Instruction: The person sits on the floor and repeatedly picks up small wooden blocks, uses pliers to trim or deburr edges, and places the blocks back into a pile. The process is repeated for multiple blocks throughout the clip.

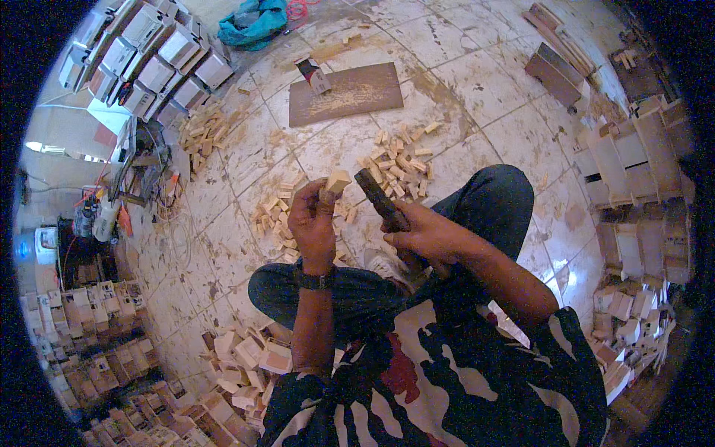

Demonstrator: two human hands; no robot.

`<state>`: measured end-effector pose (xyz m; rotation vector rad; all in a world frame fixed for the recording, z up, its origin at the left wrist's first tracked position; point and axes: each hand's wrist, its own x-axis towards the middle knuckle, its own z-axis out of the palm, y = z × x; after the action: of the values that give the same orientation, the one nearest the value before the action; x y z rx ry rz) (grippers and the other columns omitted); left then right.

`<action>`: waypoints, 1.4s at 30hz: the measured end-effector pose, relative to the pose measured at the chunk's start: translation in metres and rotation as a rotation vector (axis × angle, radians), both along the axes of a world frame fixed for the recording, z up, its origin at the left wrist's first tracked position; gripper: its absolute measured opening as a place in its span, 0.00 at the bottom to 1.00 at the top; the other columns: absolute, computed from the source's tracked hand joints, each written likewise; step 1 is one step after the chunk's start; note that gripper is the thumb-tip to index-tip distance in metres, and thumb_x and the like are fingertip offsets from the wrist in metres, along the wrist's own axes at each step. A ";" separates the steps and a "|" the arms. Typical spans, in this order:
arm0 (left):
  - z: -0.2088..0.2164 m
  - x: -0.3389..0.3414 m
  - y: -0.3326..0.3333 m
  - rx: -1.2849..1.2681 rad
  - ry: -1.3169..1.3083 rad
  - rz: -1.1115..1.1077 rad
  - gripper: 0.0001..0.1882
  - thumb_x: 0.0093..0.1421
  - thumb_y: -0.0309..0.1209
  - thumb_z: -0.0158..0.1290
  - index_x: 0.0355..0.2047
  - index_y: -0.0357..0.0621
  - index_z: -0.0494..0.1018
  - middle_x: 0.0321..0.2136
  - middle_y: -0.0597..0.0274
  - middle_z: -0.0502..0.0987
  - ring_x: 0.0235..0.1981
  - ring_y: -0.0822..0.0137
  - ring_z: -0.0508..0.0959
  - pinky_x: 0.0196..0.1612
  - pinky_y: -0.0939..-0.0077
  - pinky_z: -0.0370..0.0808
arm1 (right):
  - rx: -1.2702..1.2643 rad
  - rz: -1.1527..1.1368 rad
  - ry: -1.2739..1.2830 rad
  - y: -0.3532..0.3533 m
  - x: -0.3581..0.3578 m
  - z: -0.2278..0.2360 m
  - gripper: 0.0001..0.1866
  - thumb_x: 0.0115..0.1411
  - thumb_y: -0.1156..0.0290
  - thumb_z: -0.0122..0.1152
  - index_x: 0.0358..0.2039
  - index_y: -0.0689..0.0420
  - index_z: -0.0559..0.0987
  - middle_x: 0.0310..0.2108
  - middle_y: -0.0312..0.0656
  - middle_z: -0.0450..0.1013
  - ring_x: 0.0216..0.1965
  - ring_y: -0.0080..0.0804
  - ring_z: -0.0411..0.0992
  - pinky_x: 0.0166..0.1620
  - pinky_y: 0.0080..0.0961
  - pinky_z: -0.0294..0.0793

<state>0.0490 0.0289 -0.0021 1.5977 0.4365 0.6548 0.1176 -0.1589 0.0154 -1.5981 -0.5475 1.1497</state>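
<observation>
My left hand (311, 216) is closed around a small pale wooden block (338, 181), held up above the floor with its top end showing. Just to the right, my right hand (417, 231) grips a dark, bar-like tool (377, 197) that slants up toward the block. Its far end is a short gap away from the block. Whether this tool is a file or something else I cannot tell. Below the hands lie two heaps of small wooden blocks, one on the left (274, 220) and one on the right (401, 160).
Ahead lies a brown board (354, 112) strewn with wood dust, a small box (312, 75) standing on it. More wood pieces (205, 138) are piled at left. Stacked boxy wooden items (123, 369) line both sides. A teal cloth bag (253, 24) lies at the far edge.
</observation>
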 end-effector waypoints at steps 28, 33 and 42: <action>0.030 -0.026 0.003 1.060 -0.410 -0.173 0.13 0.44 0.18 0.55 0.33 0.43 0.76 0.37 0.53 0.77 0.39 0.53 0.78 0.39 0.65 0.78 | 0.159 0.038 -0.208 -0.005 -0.030 0.021 0.28 0.57 0.74 0.54 0.57 0.60 0.57 0.40 0.45 0.68 0.40 0.33 0.67 0.45 0.29 0.68; 0.031 -0.024 0.004 1.065 -0.420 -0.162 0.13 0.45 0.16 0.54 0.32 0.44 0.76 0.37 0.53 0.77 0.39 0.53 0.78 0.39 0.65 0.79 | 0.035 -0.022 -0.113 -0.001 -0.033 0.028 0.21 0.55 0.75 0.52 0.50 0.62 0.63 0.36 0.50 0.69 0.37 0.43 0.71 0.41 0.36 0.70; 0.013 -0.022 -0.009 0.975 -0.319 -0.039 0.11 0.51 0.17 0.54 0.34 0.42 0.74 0.36 0.53 0.77 0.37 0.53 0.79 0.40 0.67 0.78 | 0.082 -0.137 -0.371 0.002 -0.035 0.008 0.24 0.57 0.74 0.54 0.53 0.62 0.61 0.41 0.47 0.70 0.40 0.34 0.70 0.45 0.30 0.70</action>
<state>0.0266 0.0203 0.0113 2.3347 -0.2068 1.1737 0.0822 -0.1570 0.0230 -1.7589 -0.7027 0.7226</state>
